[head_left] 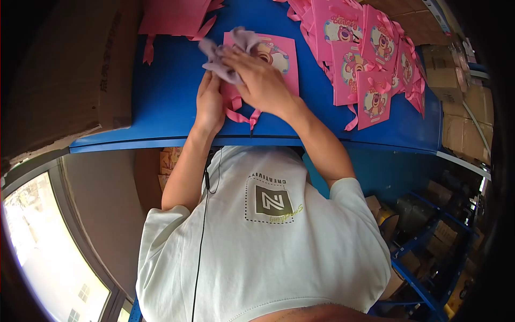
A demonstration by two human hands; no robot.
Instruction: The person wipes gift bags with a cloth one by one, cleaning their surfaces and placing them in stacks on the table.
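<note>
While our right hand (pixel 264 83) grasps a cloth (pixel 215 55) over the pink bag (pixel 280 58), we can't tell if our left hand (pixel 210 106) grips.

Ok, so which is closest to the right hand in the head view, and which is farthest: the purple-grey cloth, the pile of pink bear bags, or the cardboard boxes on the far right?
From the right hand:
1. Purple-grey cloth, touching it.
2. Pile of pink bear bags, on the table's right.
3. Cardboard boxes, beyond the table's right end.
</note>
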